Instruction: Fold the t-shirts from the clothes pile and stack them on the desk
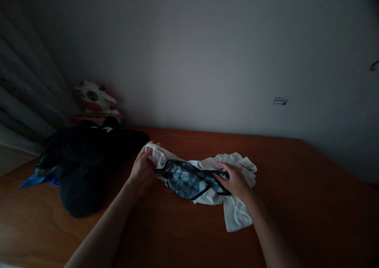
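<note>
A crumpled white T-shirt (237, 214) with a dark blue-grey print (185, 181) lies on the brown wooden table (310, 204). My left hand (142, 167) is closed on the shirt's left end, fingers curled over a white fold. My right hand (233, 181) grips the right side of the printed part, fingers pinched into the cloth. The shirt stretches between both hands.
A heap of black clothing (85, 161) sits at the left of the table, with something blue (35, 179) poking out beneath it. Behind it a red and white toy (94, 100) stands by the wall. Curtains (23, 90) hang at far left.
</note>
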Motion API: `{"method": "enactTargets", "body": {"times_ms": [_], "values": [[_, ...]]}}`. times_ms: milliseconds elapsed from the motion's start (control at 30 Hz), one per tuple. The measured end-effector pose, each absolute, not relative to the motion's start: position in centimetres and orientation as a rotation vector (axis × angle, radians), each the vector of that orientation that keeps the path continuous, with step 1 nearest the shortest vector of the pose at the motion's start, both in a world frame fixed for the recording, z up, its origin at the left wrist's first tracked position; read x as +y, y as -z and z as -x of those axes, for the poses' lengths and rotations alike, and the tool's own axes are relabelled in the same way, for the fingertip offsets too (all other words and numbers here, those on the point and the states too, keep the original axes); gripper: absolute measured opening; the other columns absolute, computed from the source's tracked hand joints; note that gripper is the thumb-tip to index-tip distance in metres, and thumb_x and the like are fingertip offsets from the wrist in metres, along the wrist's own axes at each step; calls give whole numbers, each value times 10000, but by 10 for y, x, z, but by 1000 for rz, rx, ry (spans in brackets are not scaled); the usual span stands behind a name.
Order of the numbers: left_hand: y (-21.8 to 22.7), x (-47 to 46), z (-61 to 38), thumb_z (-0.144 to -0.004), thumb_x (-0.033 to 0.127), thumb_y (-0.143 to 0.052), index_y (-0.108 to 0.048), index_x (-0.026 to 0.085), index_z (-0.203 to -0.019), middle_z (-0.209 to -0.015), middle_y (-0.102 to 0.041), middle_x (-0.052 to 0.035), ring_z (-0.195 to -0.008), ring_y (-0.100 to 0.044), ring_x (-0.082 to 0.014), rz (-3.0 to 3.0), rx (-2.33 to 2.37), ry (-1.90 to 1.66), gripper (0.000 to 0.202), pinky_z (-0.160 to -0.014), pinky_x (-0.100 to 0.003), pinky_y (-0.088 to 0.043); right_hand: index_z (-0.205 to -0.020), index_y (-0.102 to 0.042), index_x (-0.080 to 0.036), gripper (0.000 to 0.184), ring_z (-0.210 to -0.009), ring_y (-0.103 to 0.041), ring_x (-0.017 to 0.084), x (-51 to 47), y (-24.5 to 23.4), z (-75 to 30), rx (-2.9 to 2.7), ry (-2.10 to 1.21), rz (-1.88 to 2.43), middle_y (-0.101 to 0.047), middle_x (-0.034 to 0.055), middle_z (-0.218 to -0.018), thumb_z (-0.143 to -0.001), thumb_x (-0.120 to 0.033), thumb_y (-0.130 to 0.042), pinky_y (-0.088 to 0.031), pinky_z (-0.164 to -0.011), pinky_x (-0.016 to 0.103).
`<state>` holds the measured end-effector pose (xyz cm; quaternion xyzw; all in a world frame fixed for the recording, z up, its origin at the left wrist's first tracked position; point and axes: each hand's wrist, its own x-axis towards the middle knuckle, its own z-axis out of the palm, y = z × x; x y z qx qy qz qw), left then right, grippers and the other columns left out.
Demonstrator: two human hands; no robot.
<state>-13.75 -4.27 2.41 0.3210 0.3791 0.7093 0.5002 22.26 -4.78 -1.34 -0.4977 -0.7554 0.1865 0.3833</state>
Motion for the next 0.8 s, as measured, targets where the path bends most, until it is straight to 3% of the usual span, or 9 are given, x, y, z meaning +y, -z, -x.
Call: {"method": "enactTargets", "body": {"times_ms": [100, 167, 300, 467, 633, 800], "values": [[-28, -42, 149, -686, 371, -847, -684, 274, -1065, -1214, -721, -48, -857, -669, -181, -708, 874, -1865, 424, -735, -281, -552, -1013, -776, -209, 413, -868, -710, 259, -50, 12, -228, -1781, -727, 1274, -772, 63, -873, -872, -562, -613, -543, -818, 380], [-26, -39, 155, -708, 378, -834, -688, 261, -1085, -1215, -725, -59, -857, -671, -178, -684, 907, -1910, 421, -722, -268, -549, -1008, -788, -218, 425, -790, -690, 239, -50, 10, -231, -1822, -677, 1280, -751, 42, -803, -844, -585, -650, -533, -779, 366], [-15, -31, 156, -731, 403, -813, -715, 182, -999, -1039, -764, -89, -785, -681, -173, -600, 1040, -1898, 361, -663, -246, -538, -943, -815, -296, 295, -800, -660, 244, -50, 9, -228, -2088, -342, 1257, -707, 24, -768, -788, -536, -740, -502, -837, 409], [-6, -25, 158, -757, 455, -796, -680, 162, -831, -684, -671, -1, -556, -597, -125, -408, 1281, -1897, 324, -528, -224, -486, -813, -800, -281, 304, -833, -657, 239, -47, 6, -223, -1910, -228, 1167, -689, 51, -826, -892, -526, -638, -510, -837, 414], [-10, -27, 158, -766, 532, -767, -617, 181, -788, -612, -563, 46, -509, -525, -94, -439, 1351, -2004, 383, -476, -191, -447, -853, -754, -247, 320, -995, -652, 251, -44, 2, -226, -1611, -174, 1091, -716, 77, -986, -920, -526, -613, -493, -941, 433], [-14, -34, 153, -686, 731, -715, -485, 203, -657, -543, -421, 76, -447, -364, -64, -708, 1449, -2035, 577, -387, -188, -296, -892, -731, -205, 400, -882, -652, 228, -46, 4, -231, -1346, -237, 1160, -731, 78, -924, -902, -587, -616, -499, -844, 367]]}}
